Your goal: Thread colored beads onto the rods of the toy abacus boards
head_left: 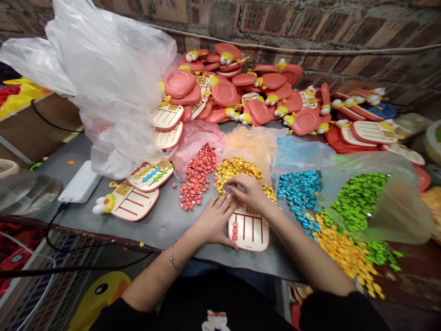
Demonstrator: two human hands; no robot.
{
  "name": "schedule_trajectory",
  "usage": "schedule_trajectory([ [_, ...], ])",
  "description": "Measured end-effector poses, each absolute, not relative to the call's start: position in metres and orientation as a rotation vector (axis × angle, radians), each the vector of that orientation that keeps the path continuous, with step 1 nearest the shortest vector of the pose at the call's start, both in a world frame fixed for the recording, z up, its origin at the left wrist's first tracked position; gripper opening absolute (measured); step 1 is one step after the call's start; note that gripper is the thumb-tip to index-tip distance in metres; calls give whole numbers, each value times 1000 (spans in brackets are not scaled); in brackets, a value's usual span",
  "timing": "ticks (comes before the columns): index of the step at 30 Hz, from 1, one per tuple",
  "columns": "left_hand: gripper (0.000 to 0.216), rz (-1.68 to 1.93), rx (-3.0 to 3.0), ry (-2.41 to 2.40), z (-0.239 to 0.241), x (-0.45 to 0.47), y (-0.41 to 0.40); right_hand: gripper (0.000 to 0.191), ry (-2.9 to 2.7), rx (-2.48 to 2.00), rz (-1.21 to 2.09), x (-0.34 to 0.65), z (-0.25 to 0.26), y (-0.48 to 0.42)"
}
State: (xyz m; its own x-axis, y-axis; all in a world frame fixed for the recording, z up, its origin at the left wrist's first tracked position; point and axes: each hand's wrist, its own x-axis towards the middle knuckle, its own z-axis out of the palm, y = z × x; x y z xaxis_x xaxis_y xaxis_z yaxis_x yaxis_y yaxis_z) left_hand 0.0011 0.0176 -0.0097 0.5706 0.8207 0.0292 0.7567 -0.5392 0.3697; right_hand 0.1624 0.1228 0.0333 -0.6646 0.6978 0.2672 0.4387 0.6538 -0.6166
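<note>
From afar I saw the left hand and right hand meet, fingers bunched above the red-beaded cream plastic counting board beside loose yellow beads, though I couldn't tell whether they grasped anything.

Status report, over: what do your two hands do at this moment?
Left hand beside cream bead board. Right hand over yellow beads. Red beads on board's left rod. Loose yellow beads by board's top edge.

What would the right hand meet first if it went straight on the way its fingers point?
Probably the heap of yellow beads, right at the fingertips of the right hand; depth is hard to judge from this view.
</note>
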Motion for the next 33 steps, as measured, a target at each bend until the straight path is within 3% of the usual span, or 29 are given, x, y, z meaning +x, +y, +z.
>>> schedule_trajectory([
  [4,119,290,2464,1305,-9,2,18,14,-2748,-876,378,101,17,159],
  [7,119,262,2461,1314,-7,2,19,19,-2815,-871,391,85,10,168],
  [11,125,221,2474,1299,-6,3,21,23,-2447,-757,627,121,19,156],
  [15,130,265,2482,1279,-7,2,21,17,-2071,-838,749,190,35,118],
  [21,131,290,2485,1273,-9,2,21,17,-2078,-1069,587,263,13,62],
  [27,130,261,2499,1287,-8,1,20,17,-2260,-1136,234,269,-10,55],
  [33,130,254,2510,1306,-9,2,21,20,-2342,-1019,290,265,-7,51],
])
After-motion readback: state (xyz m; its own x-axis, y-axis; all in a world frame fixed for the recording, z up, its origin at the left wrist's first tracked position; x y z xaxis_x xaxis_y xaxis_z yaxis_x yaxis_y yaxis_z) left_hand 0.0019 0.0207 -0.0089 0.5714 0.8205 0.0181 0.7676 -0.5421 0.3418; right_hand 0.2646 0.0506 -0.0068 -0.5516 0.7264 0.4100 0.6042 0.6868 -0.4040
